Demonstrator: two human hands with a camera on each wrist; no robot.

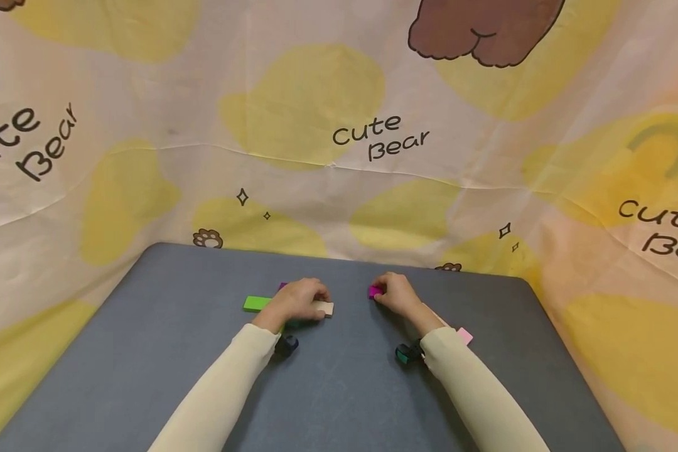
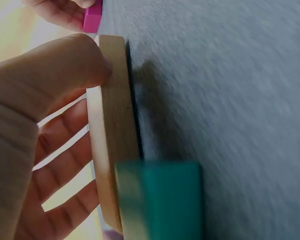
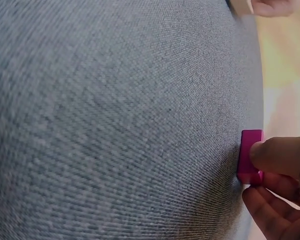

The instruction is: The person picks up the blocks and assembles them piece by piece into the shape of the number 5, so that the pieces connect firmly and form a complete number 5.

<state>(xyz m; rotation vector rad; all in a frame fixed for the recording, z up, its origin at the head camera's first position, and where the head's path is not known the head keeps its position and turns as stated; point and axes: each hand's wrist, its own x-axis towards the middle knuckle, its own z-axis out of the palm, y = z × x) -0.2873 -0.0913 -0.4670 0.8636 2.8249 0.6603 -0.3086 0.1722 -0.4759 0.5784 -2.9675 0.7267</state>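
Observation:
A plain wooden block (image 1: 324, 308) is pinched between the thumb and fingers of my left hand (image 1: 301, 299). In the left wrist view the long wooden block (image 2: 117, 105) lies close to the cloth surface, and a teal block (image 2: 175, 200) sits near its lower end. My right hand (image 1: 397, 294) pinches a magenta block (image 1: 375, 292). The right wrist view shows the thumb on the broad side of that magenta block (image 3: 251, 156), close to the tabletop. A gap of bare table separates the two held blocks.
A light green block (image 1: 257, 304) and a partly hidden purple block (image 1: 282, 286) lie by my left hand. Under my right wrist a pink block (image 1: 464, 336) shows. The grey table (image 1: 339, 389) ends at a printed cloth backdrop (image 1: 294, 207).

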